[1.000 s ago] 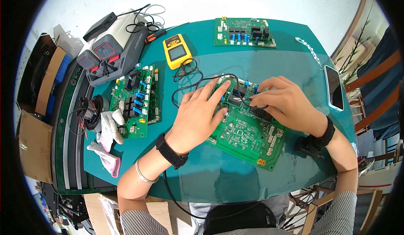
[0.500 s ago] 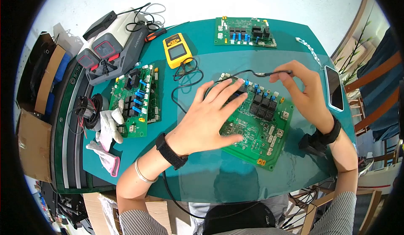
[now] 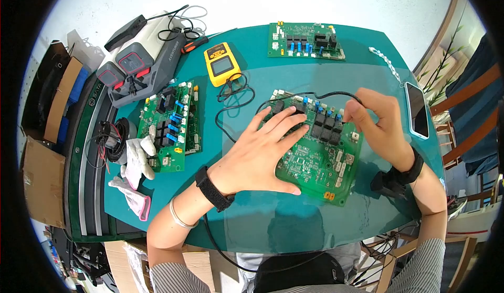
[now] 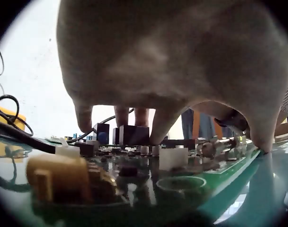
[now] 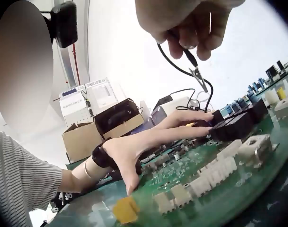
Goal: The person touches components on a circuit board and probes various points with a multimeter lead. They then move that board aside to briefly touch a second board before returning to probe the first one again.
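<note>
The left hand (image 3: 262, 154) rests spread over the left part of a green circuit board (image 3: 310, 167), its fingertips among the black components and its thumb at the near edge. In the left wrist view the same hand (image 4: 172, 61) arches over the board (image 4: 219, 177). Above the board's right side, the right hand (image 3: 380, 125) pinches a black cable's end. From that hand (image 5: 191, 28) a metal alligator clip (image 5: 199, 78) hangs in the right wrist view, above the board (image 5: 181, 165) and apart from it. The black cable (image 3: 315, 94) runs left across the board's top.
A yellow meter (image 3: 221, 65) with a cable lies behind the left hand. More circuit boards lie at the left (image 3: 163, 130) and back (image 3: 304, 41). White gloves (image 3: 137, 162), a grey and white machine (image 3: 139, 62), a screwdriver (image 3: 194, 45) and a phone (image 3: 417, 109) stand or lie around.
The right hand has moved right from the board's middle with the cable, then slightly lower. The left hand's thumb has spread toward the near edge, and the board has turned slightly.
</note>
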Action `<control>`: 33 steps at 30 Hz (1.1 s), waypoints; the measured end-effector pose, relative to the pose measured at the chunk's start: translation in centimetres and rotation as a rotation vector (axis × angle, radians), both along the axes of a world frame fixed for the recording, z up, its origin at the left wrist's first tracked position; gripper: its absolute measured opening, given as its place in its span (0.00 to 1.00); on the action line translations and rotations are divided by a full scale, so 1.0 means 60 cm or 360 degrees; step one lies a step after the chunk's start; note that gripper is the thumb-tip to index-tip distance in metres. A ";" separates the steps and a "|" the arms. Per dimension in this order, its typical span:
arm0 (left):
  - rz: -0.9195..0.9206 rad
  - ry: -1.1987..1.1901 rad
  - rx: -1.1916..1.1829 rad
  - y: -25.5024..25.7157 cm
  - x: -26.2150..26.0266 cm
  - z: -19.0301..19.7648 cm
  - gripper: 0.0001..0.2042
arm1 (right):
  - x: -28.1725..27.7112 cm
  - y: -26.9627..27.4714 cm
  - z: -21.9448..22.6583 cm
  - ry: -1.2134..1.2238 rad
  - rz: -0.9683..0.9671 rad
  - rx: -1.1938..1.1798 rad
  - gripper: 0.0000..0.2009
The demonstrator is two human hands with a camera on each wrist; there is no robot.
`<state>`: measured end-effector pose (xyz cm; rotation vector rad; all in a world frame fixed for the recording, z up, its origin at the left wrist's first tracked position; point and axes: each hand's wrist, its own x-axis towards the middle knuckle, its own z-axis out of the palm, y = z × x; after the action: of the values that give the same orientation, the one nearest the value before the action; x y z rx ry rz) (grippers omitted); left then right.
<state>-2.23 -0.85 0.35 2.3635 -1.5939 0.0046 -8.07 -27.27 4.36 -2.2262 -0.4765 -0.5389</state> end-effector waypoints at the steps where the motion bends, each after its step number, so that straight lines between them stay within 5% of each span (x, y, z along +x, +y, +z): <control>1: 0.0042 -0.0033 -0.0012 0.000 0.000 -0.001 0.53 | 0.000 0.001 -0.002 -0.0001 0.0000 0.0000 0.13; 7: 0.0212 -0.0077 -0.0085 0.006 0.007 -0.008 0.50 | 0.007 0.002 -0.021 -0.0036 0.0018 -0.0205 0.09; 12: 0.0295 -0.0061 -0.0099 0.006 0.005 -0.010 0.49 | 0.017 0.006 -0.050 -0.0017 -0.0011 0.0072 0.05; 23: 0.0613 -0.0233 -0.0090 0.003 -0.005 -0.008 0.51 | 0.028 -0.007 -0.076 -0.0261 -0.0089 0.0041 0.09; 33: 0.0558 -0.0046 -0.0162 0.004 -0.003 -0.015 0.48 | 0.042 -0.030 -0.050 -0.0418 -0.0248 -0.0162 0.07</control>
<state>-2.44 -0.61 -0.57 2.5370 -1.1411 0.1883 -5.57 -29.06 1.39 -2.3127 -0.4750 -0.9151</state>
